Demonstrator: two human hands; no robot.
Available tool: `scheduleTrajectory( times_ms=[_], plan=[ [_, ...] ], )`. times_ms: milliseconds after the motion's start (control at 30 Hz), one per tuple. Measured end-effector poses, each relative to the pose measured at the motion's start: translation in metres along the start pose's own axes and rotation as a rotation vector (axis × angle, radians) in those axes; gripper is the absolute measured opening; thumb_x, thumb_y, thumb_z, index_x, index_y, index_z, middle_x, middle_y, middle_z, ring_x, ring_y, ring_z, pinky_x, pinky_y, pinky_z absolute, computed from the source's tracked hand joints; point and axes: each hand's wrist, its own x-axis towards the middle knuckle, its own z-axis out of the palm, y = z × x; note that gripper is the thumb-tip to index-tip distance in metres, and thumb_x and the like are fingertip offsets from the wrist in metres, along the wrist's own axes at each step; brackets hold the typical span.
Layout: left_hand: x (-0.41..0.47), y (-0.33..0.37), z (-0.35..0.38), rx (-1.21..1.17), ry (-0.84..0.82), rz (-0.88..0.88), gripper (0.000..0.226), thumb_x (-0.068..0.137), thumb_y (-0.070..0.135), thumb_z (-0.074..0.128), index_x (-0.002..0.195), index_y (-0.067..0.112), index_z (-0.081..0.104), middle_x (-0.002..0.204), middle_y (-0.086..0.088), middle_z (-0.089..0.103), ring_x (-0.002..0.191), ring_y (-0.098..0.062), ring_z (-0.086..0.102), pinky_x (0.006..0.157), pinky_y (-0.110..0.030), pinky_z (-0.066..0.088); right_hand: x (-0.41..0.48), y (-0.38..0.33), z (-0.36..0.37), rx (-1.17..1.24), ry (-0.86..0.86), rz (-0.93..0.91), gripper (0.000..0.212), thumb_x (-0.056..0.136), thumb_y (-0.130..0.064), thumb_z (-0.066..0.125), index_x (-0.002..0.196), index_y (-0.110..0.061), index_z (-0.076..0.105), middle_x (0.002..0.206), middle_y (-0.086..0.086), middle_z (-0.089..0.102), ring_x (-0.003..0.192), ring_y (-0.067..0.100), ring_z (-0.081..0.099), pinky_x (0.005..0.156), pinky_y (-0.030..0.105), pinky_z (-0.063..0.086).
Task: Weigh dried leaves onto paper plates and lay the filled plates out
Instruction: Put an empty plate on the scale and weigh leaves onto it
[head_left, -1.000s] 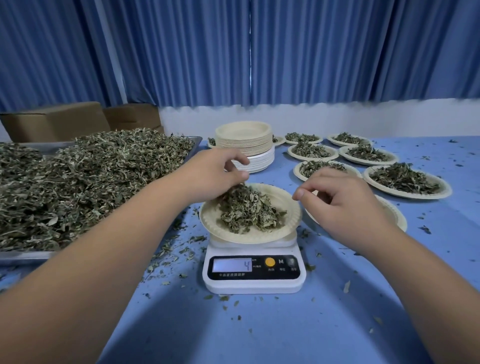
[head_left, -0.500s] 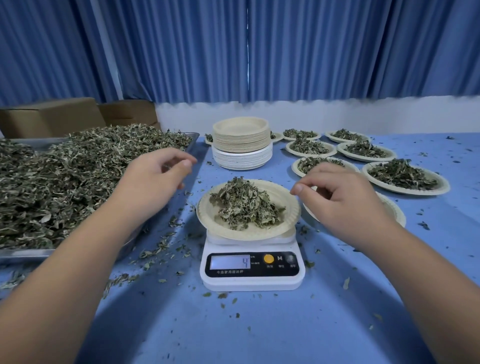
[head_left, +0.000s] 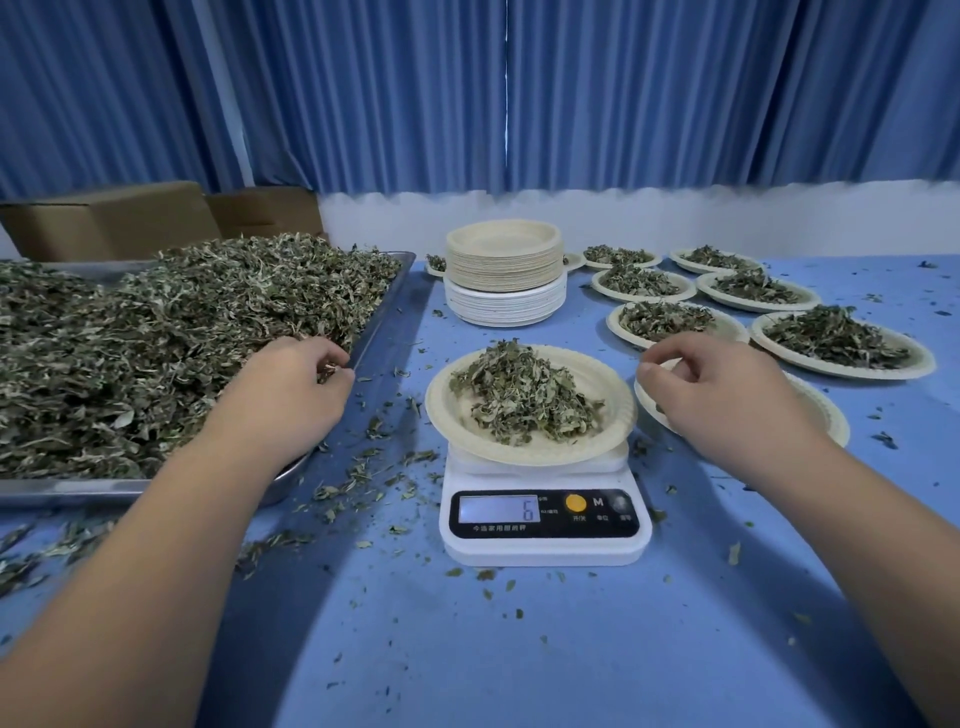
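Rightward, the right hand (head_left: 727, 400) partly hides a seemingly empty plate (head_left: 829, 417).

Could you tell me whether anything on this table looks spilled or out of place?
Yes: loose leaf crumbs litter the blue table, thickest between the tray and the scale, with stray bits around the filled plates too. Looks like spill from scooping; nothing appears damaged.

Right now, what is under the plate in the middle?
A white scale sits under the plate. Its screen shows 6. The plate covers most of the scale's top, so the weighing pad is hidden. Leaves cover the plate's middle.
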Motion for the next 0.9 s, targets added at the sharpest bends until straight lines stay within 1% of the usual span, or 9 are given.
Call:
scheduleTrajectory(
  times_ms=[100,200,333,433,467,633,733,800,900],
  plan=[
    [-0.001,-0.003,-0.004,0.077,0.012,-0.052,0.027,0.098,0.031,0.047,0.120,0.025,0.061,0.118,-0.009,0.054,0.082,-0.029,0.057,0.079,-0.041,0.050,-0.001,-0.001,0.002,-0.007,-0.023,-0.004,0.010,0.089,-0.027,0.058,0.080,-0.029,0.063,0.056,-0.006,0.056,0.051,-0.003,0.051,0.045,0.007,0.036],
    [0.002,-0.008,-0.006,0.097,-0.107,-0.100,0.031,0.100,0.023,0.044,0.126,0.027,0.060,0.118,-0.011,0.061,0.078,-0.025,0.054,0.070,-0.033,0.044,-0.003,-0.002,0.003,-0.015,-0.034,-0.016,0.017,0.088,-0.026,0.058,0.072,-0.031,0.060,0.051,-0.009,0.055,0.051,-0.002,0.052,0.046,0.007,0.037],
    [0.003,-0.014,-0.010,0.061,-0.177,-0.109,0.026,0.097,0.017,0.052,0.113,0.030,0.067,0.111,-0.004,0.066,0.084,-0.020,0.052,0.071,-0.026,0.039,-0.003,-0.002,0.002,-0.005,-0.039,-0.009,0.019,0.088,-0.025,0.057,0.071,-0.028,0.063,0.047,-0.021,0.055,0.050,-0.003,0.051,0.048,0.007,0.037],
    [0.002,-0.018,-0.014,0.097,-0.180,-0.124,0.026,0.092,0.012,0.058,0.103,0.034,0.065,0.089,0.001,0.062,0.066,-0.017,0.056,0.050,-0.022,0.037,-0.003,-0.002,0.002,0.011,-0.036,-0.006,0.019,0.089,-0.024,0.058,0.073,-0.024,0.067,0.047,-0.016,0.056,0.048,-0.001,0.050,0.047,0.008,0.037],
    [0.002,-0.019,-0.014,0.081,-0.166,-0.134,0.025,0.091,0.011,0.060,0.099,0.034,0.064,0.085,0.002,0.061,0.063,-0.017,0.057,0.046,-0.021,0.037,-0.003,-0.002,0.001,0.011,-0.032,-0.009,0.019,0.089,-0.024,0.058,0.073,-0.023,0.068,0.046,-0.014,0.056,0.048,0.000,0.050,0.046,0.008,0.037],
    [0.005,-0.021,-0.011,-0.006,-0.045,-0.139,0.018,0.089,0.008,0.065,0.087,0.025,0.071,0.076,0.009,0.063,0.065,-0.010,0.056,0.048,-0.020,0.036,-0.002,-0.002,-0.001,0.020,-0.011,-0.016,0.023,0.090,-0.021,0.058,0.070,-0.018,0.068,0.041,-0.016,0.051,0.039,0.003,0.045,0.041,0.010,0.034],
    [0.003,-0.019,-0.013,-0.034,0.047,-0.124,0.028,0.090,0.011,0.065,0.074,0.034,0.064,0.081,0.006,0.065,0.061,-0.011,0.054,0.048,-0.020,0.035,-0.001,-0.002,-0.003,0.036,0.018,-0.008,0.023,0.089,-0.020,0.057,0.069,-0.020,0.068,0.043,-0.016,0.052,0.039,0.002,0.046,0.039,0.011,0.034],
    [0.001,-0.018,-0.014,-0.046,0.113,-0.101,0.027,0.089,0.014,0.067,0.074,0.036,0.063,0.084,0.005,0.063,0.062,-0.012,0.055,0.050,-0.021,0.037,-0.001,-0.001,-0.004,0.048,0.028,-0.005,0.023,0.089,-0.021,0.057,0.069,-0.022,0.068,0.047,-0.015,0.055,0.040,0.002,0.047,0.041,0.011,0.035],
    [0.001,-0.015,-0.015,-0.060,0.173,-0.092,0.016,0.089,0.020,0.068,0.079,0.032,0.065,0.079,0.009,0.060,0.063,-0.016,0.057,0.053,-0.023,0.042,-0.001,-0.001,-0.005,0.060,0.040,-0.010,0.024,0.089,-0.020,0.057,0.068,-0.022,0.068,0.051,-0.007,0.058,0.039,0.004,0.046,0.040,0.012,0.036]
  ],
)
